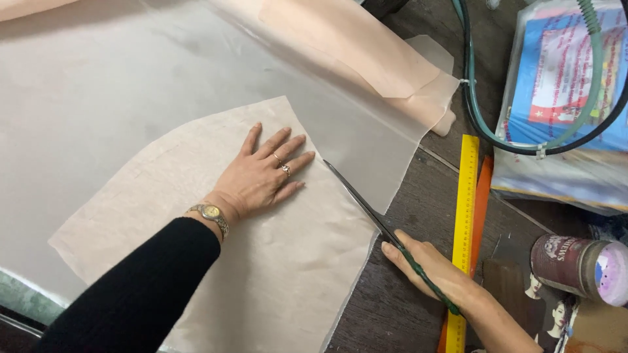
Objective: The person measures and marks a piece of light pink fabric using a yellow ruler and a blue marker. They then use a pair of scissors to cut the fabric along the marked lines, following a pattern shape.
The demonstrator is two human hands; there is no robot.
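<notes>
My left hand (265, 173) lies flat with fingers spread on a beige pattern piece (216, 242), pressing it onto a sheet of thin translucent white fabric (118, 78). It wears rings, a wristwatch and a black sleeve. My right hand (428, 268) grips the green-wrapped handles of long dark scissors (360, 199). The blades run along the pattern piece's right edge, cutting the translucent fabric, with the tips close to my left fingertips.
A yellow ruler (466, 209) over an orange one lies on the dark wooden table (405, 307) right of my right hand. A jar (579, 268) lies on its side at right. Green and black hoses (477, 111) cross plastic-wrapped packages (569, 98). Peach fabric (366, 52) lies at top.
</notes>
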